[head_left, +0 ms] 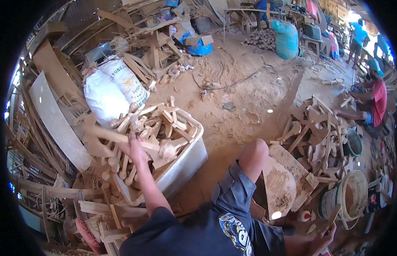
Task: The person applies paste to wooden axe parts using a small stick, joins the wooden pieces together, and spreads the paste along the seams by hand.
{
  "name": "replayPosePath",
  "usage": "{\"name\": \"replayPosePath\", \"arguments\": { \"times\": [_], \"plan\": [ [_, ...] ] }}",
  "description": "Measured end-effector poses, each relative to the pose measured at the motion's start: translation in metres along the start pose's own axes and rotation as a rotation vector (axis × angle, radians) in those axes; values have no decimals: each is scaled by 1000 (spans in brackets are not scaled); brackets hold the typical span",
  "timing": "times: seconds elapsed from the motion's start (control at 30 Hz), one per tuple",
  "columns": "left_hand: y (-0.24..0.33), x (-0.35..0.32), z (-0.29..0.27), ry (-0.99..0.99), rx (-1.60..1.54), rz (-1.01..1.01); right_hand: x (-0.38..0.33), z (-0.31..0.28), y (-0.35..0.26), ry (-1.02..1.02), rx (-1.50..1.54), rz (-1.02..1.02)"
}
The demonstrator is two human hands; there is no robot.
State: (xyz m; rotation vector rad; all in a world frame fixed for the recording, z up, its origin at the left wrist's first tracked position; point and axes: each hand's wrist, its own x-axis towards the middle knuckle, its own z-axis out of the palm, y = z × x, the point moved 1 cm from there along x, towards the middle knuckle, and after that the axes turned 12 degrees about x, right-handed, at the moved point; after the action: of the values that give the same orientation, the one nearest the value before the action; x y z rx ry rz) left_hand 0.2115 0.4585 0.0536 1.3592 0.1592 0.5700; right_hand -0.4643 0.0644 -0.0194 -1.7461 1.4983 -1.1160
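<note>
My left hand is closed around a long pale wooden piece, whose far left end is smeared by motion. It is held over a white plastic tub heaped with carved wooden pieces, some with rounded knob ends. At the lower right, my right hand grips a thin, flat brownish strip that points up; whether it is wood or a blade I cannot tell. Near that hand stands a bucket with a pale rim.
White sacks stand behind the tub. Wood offcuts and a worn board lie to my right. A small white bottle with a red cap is by the bucket. Another person in red sits at the far right.
</note>
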Motion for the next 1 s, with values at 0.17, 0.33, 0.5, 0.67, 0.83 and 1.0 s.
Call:
{"name": "replayPosePath", "arguments": {
  "times": [0.17, 0.33, 0.5, 0.67, 0.83, 1.0],
  "plan": [
    [2, 27, -9, -283, 851, 451, 3, 5, 8, -20, -72, -71],
    [-10, -28, 9, -862, 1418, 95, -8, 5, -19, 16, -150, -126],
    [-10, -78, 51, -870, 1345, 444, -3, 3, 5, 110, -104, -75],
    [7, -119, 122, -934, 926, 709, -11, -10, -30, 187, 149, 184],
    [10, -155, 180, -996, 765, 799, -8, 0, 5, 314, 206, -101],
    [22, -205, 239, -1136, 605, 1058, -13, -4, -42, 168, 71, -97]
  ]
}}
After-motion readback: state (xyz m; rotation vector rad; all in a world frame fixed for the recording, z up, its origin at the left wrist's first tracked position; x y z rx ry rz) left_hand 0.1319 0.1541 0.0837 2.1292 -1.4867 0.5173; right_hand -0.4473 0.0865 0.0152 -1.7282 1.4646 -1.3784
